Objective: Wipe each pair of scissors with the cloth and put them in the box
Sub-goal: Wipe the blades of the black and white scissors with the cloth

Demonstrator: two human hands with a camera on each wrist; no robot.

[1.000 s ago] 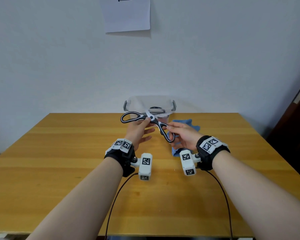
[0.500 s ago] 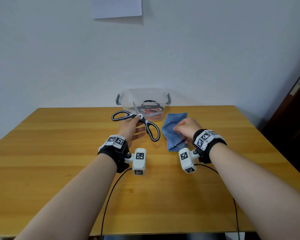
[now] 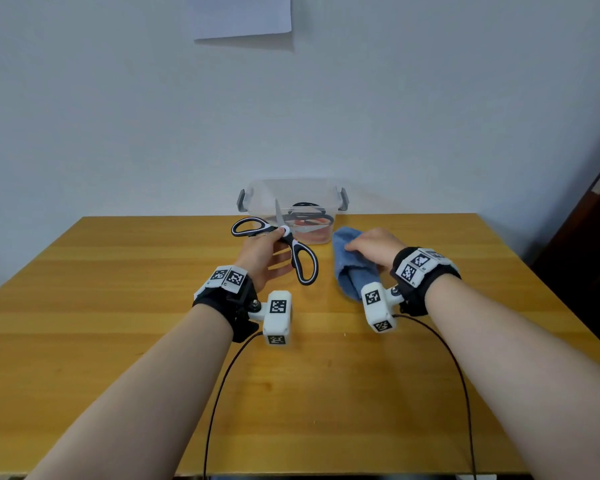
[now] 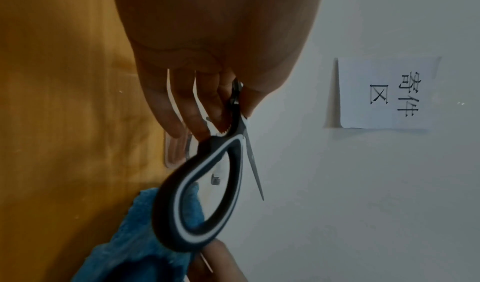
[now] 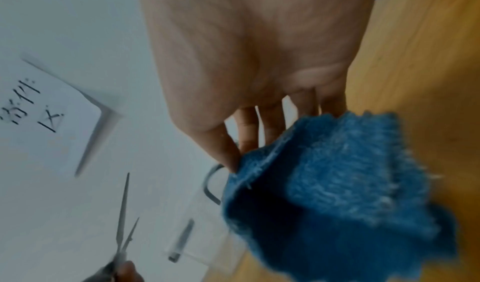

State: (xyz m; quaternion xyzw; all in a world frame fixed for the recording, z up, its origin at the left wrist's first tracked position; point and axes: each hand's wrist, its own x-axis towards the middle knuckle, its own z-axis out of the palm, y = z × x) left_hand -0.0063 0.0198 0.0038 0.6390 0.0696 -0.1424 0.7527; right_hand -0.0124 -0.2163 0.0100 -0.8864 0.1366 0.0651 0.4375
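Observation:
My left hand point(image 3: 267, 252) pinches black-and-white scissors point(image 3: 293, 249) near their pivot and holds them above the table, blades pointing up toward the wall. The same scissors point(image 4: 205, 194) fill the left wrist view, one handle loop hanging down. My right hand point(image 3: 371, 245) grips a blue cloth point(image 3: 349, 268) to the right of the scissors; the cloth point(image 5: 337, 183) hangs bunched from the fingers and is lifted off the table. A clear plastic box point(image 3: 257, 195) with grey handles stands behind both hands at the table's far edge and holds other scissors point(image 3: 309, 220).
The wooden table point(image 3: 118, 306) stretches wide on both sides. A paper sheet point(image 3: 243, 15) with characters hangs on the white wall. Dark furniture point(image 3: 589, 237) stands at the right edge. Camera cables run off the near edge.
My right hand let go of the scissors' handle, moved right and took hold of the blue cloth. The left hand still holds the scissors, now with blades upright.

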